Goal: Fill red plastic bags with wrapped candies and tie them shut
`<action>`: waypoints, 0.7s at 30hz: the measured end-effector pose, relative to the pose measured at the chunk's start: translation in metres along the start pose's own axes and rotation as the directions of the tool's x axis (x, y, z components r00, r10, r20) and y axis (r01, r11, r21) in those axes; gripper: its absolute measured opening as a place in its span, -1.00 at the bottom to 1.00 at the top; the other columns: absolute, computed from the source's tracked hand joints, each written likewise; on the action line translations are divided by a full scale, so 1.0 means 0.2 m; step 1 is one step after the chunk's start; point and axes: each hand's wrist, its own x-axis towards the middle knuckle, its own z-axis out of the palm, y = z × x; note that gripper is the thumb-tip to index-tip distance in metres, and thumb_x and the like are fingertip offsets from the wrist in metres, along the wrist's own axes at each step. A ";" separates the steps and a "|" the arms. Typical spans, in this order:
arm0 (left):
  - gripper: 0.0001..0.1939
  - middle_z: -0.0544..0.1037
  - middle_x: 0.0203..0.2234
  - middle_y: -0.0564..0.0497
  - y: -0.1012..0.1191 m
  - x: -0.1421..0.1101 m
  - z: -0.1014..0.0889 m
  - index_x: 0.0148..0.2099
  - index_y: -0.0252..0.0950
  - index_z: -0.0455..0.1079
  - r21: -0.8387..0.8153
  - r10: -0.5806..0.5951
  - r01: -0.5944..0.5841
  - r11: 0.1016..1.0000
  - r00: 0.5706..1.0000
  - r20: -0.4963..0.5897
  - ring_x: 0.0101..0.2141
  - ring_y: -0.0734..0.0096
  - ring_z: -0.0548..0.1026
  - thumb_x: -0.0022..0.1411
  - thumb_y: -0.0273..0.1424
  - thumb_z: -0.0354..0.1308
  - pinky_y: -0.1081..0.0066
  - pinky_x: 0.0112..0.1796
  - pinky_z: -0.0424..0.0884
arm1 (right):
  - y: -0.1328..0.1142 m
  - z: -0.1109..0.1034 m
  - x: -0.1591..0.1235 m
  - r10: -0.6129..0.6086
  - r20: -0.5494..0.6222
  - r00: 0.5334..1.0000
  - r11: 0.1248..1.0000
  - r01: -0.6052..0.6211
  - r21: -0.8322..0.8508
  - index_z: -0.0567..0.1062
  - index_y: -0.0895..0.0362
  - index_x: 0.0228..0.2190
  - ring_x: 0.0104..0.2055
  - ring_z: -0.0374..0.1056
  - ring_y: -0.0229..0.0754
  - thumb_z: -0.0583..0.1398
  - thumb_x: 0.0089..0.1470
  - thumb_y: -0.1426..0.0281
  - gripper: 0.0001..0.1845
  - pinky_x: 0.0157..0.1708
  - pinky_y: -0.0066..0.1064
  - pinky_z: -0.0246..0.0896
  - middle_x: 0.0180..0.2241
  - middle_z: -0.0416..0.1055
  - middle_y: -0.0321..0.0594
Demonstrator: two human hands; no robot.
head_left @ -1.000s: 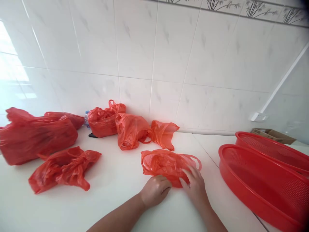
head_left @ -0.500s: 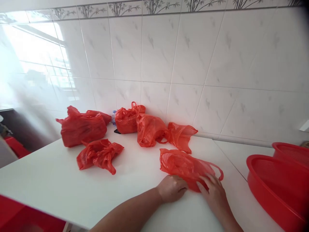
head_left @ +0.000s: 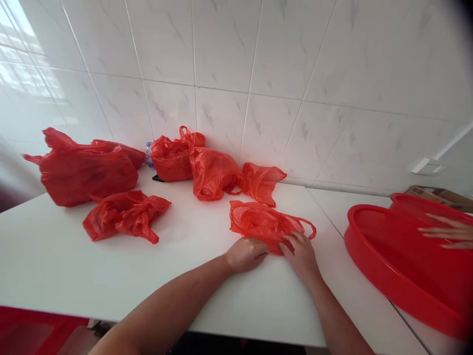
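I see the crumpled red bag point(head_left: 254, 219) lying right of centre on the tabletop point(head_left: 192, 222). My left hand point(head_left: 247, 255) curls its grip at the near edge, hold hidden; my right hand point(head_left: 302, 256) touches it, fingers loosely spread.

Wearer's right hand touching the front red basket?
No, the right hand touches the crumpled red bag, apart from the front red basket.

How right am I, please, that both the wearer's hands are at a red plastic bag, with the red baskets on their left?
One side is wrong: the red baskets stand to the right, as the head view shows. The left hand and right hand are indeed at a red plastic bag.
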 end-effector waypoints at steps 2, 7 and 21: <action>-0.79 0.53 -0.45 0.02 -0.01 0.00 0.00 -0.30 -0.27 0.42 -0.011 -0.014 0.014 1.000 1.000 0.004 -0.41 0.41 0.45 0.22 -0.53 -0.05 0.47 -0.38 0.29 | 0.00 -0.01 0.00 0.013 0.013 1.000 1.000 -0.013 0.001 0.51 0.15 -0.15 0.07 0.16 0.04 0.09 0.12 0.18 -0.61 0.05 -0.11 0.17 -0.02 0.32 -0.04; -0.79 0.53 -0.45 0.02 -0.01 -0.01 -0.02 -0.29 -0.27 0.42 -0.019 -0.037 0.036 0.999 0.999 -0.003 -0.41 0.40 0.45 0.20 -0.55 -0.04 0.47 -0.39 0.29 | -0.01 -0.01 0.00 0.024 0.009 1.000 1.000 -0.024 0.004 0.51 0.13 -0.16 0.09 0.15 0.05 0.11 0.10 0.18 -0.62 0.05 -0.10 0.17 -0.02 0.32 -0.05; -0.79 0.53 -0.45 0.07 0.01 -0.01 -0.07 -0.32 -0.26 0.40 -0.129 -0.138 0.137 0.982 0.990 -0.002 -0.44 0.47 0.43 0.16 -0.59 -0.03 0.52 -0.40 0.28 | -0.03 -0.02 -0.01 0.027 0.042 0.999 0.999 -0.028 0.018 0.50 0.17 -0.14 0.12 0.14 0.10 0.11 0.10 0.20 -0.62 0.06 -0.04 0.16 0.00 0.30 0.01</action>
